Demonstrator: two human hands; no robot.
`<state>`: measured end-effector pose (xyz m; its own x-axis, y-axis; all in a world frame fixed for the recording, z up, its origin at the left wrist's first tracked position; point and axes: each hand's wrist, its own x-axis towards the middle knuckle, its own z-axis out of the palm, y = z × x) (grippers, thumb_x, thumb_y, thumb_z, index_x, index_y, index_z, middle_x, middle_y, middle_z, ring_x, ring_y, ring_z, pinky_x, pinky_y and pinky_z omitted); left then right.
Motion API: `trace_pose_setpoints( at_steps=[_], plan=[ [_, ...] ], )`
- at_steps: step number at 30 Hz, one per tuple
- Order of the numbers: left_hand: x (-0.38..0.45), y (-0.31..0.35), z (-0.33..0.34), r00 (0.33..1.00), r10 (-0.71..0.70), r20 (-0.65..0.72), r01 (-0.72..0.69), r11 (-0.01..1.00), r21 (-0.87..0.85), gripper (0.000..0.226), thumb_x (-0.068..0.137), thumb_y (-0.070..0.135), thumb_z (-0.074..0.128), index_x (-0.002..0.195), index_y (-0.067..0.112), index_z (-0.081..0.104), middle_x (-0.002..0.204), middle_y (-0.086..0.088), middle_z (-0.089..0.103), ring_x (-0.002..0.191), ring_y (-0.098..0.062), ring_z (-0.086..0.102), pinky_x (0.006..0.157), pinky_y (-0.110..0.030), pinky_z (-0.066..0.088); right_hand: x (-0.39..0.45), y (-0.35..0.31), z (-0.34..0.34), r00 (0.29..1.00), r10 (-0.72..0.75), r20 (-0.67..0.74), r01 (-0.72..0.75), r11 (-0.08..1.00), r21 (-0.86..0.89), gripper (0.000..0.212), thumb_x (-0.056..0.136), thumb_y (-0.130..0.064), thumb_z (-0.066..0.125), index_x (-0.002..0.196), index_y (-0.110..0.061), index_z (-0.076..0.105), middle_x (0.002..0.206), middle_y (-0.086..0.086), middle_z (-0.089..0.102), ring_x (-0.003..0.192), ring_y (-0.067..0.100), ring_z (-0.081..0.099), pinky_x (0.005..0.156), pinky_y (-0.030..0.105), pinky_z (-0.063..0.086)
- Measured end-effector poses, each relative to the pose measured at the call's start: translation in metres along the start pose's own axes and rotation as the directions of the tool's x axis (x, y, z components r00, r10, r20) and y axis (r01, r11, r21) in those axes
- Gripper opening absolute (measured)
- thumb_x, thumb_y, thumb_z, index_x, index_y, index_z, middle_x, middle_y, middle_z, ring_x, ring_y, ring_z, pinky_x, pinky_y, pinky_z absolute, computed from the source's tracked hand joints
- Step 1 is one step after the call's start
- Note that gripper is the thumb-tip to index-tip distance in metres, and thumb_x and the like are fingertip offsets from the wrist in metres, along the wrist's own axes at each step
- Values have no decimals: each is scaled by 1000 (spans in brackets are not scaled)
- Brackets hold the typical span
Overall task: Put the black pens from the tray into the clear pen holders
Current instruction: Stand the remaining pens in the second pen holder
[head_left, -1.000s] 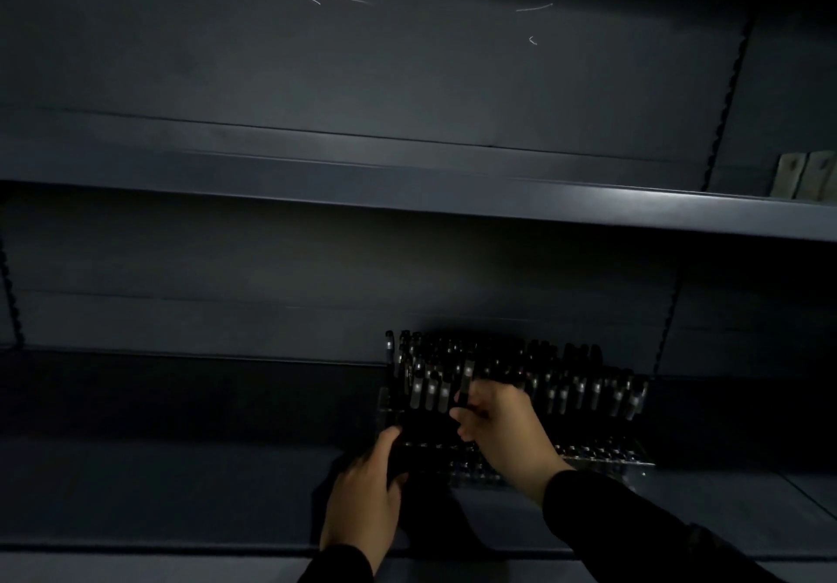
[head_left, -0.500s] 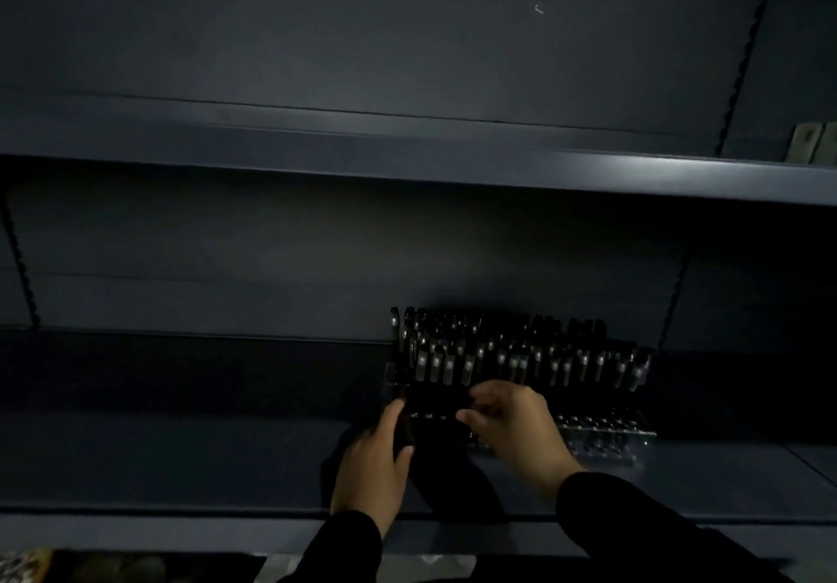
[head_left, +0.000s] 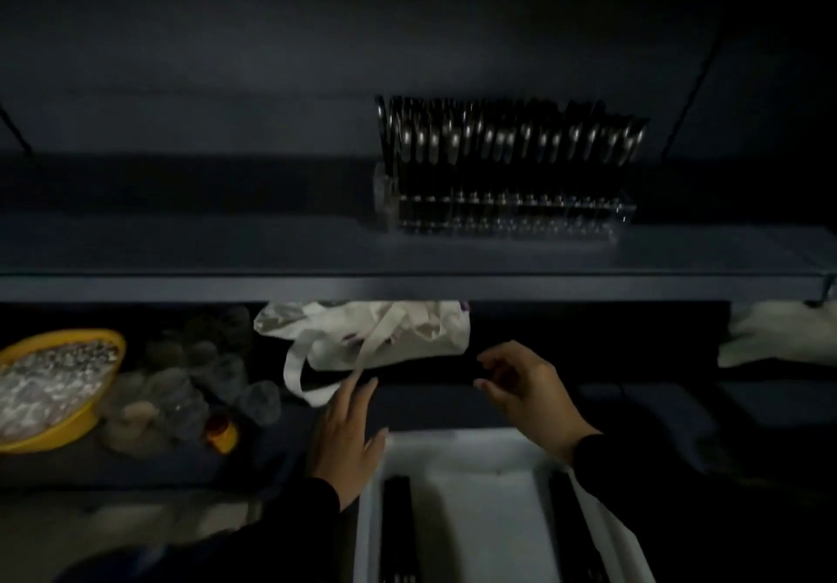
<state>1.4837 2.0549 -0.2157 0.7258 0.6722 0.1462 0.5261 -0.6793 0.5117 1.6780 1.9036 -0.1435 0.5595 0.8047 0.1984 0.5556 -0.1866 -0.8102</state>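
Observation:
A clear pen holder (head_left: 507, 215) stands on the dark shelf, packed with several upright black pens (head_left: 498, 143) with silver clips. Below, at the bottom centre, lies a white tray (head_left: 471, 451) with black pens (head_left: 397, 519) along its left side and more along its right side. My left hand (head_left: 348, 442) hovers flat and empty over the tray's left rim, fingers straight. My right hand (head_left: 525, 387) hangs above the tray's far edge, fingers loosely curled, holding nothing.
The shelf's front edge (head_left: 407, 288) runs across the middle. Under it lie a white cloth bag (head_left: 371, 333), a yellow bowl (head_left: 59, 383) of small pale pieces, several grey lumps (head_left: 204, 383) and a white object (head_left: 779, 333) at right.
Both hands have left the pen holder and dropped down to the tray. The view has tilted down, bringing the tray, bag and bowl into sight.

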Motion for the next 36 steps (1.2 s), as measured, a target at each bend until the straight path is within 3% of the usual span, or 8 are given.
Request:
trace_pose_setpoints(
  at_steps=[3,8,11,18,22,26,31,36],
  plan=[
    [-24,-11,35,888,-306,344,343,938,-48,78,92,35,56,151,22,8,159,-1,3,146,-20,10,116,-30,16,-19,35,34,990,99,101,-96,995,-28,34,76,-2,72,88,-30,58,82,-2,56,64,1,53,67,11,45],
    [-42,-9,56,829,-416,374,498,853,-155,82,92,14,55,151,28,0,153,-8,25,138,-24,32,110,-33,30,-51,81,87,893,251,374,-201,965,-169,22,87,-7,61,107,-15,62,103,-4,57,80,-1,53,72,3,37],
    [-43,-9,55,831,-419,367,494,858,-141,79,93,9,49,151,32,0,151,-9,31,132,-25,40,106,-33,36,-64,82,118,740,394,546,-438,897,-53,17,88,-14,55,100,-16,68,95,-5,63,90,12,56,84,16,39],
    [-46,-12,59,851,-409,330,494,836,-240,76,94,6,49,150,36,6,154,0,28,138,-21,33,111,-32,29,-69,97,153,678,321,661,-370,926,-71,22,92,-20,51,107,-28,66,112,-1,66,105,17,60,98,31,45],
    [-47,-13,60,848,-408,337,504,818,-278,76,94,5,49,149,37,8,154,1,26,139,-20,30,113,-34,28,-62,106,155,597,384,705,-475,877,-75,28,94,-21,48,112,-36,62,116,-5,64,110,14,58,104,36,42],
    [-47,-13,60,852,-412,324,501,820,-275,77,93,4,50,149,37,10,154,0,27,140,-21,30,112,-33,27,-60,114,145,586,440,680,-495,859,-129,34,93,-26,49,127,-27,54,128,-2,57,117,16,52,110,39,35],
    [-47,-12,59,845,-410,344,498,838,-224,78,94,8,50,149,37,4,155,-2,25,139,-23,31,112,-35,29,-60,109,123,640,365,676,-360,920,-155,35,92,-33,50,127,-36,55,131,-9,56,120,13,50,112,39,32],
    [-43,-10,46,919,-351,180,368,927,-71,73,92,27,54,150,29,10,156,3,13,142,-19,20,114,-33,23,-59,84,84,677,384,627,-318,922,-222,23,98,-33,41,108,-25,60,114,0,61,105,17,56,89,21,39]
  ],
)
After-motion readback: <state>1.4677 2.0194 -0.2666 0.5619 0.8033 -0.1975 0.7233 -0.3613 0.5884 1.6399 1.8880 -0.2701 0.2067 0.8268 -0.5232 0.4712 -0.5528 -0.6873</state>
